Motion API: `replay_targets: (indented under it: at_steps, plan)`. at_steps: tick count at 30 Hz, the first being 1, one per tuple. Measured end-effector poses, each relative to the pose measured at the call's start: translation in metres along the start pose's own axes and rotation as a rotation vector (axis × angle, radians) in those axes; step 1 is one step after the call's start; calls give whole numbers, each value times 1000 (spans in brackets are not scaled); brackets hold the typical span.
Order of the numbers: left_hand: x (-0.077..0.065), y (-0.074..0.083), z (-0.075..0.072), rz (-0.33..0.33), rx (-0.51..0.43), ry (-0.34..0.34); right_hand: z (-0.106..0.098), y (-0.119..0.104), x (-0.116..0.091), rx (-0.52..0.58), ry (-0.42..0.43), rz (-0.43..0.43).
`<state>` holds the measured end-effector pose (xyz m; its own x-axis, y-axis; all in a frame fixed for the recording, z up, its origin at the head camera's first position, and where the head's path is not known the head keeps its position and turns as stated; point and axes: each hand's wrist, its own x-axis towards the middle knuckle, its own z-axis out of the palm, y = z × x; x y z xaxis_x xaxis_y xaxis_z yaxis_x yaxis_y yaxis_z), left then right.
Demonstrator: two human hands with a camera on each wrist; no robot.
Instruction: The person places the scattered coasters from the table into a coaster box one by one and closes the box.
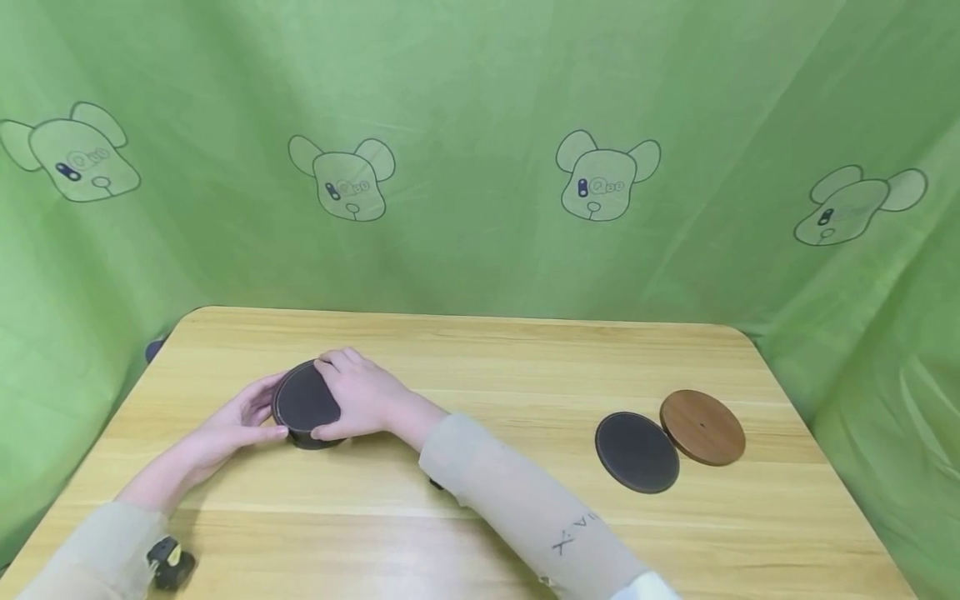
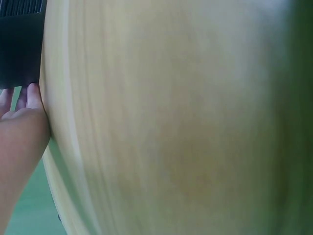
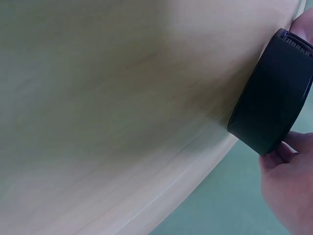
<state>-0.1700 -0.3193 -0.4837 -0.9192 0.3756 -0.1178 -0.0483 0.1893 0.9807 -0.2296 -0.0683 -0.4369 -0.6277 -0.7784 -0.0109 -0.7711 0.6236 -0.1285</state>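
Observation:
A round black coaster holder stands at the left of the table, with a dark stitched disc on top. Ridged edges of a stack show in a gap in its wall in both wrist views. My left hand curls round its left side, thumb at the front. From the right, my right hand grips it, with fingers over the far rim and thumb at the near side. In the left wrist view, fingertips of the left hand touch the holder. The right hand pinches the holder's lower edge in the right wrist view.
On the right of the wooden table lie a black round coaster and a brown wooden disc, side by side with edges meeting. A green curtain with printed bear heads encloses the table's back and sides.

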Motion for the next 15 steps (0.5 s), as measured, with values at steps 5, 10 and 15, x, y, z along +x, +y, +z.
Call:
replay_targets:
  at_steps: [5,10,15]
  plan:
    - [0,-1,0,7,-3,-1,1,2,-2,65,-3,1]
    - [1,-2,0,12,0,-1,-1,6,-4,130,3,-1]
    - [1,-2,-1,3,4,6,-3,12,-9,176,30,-7]
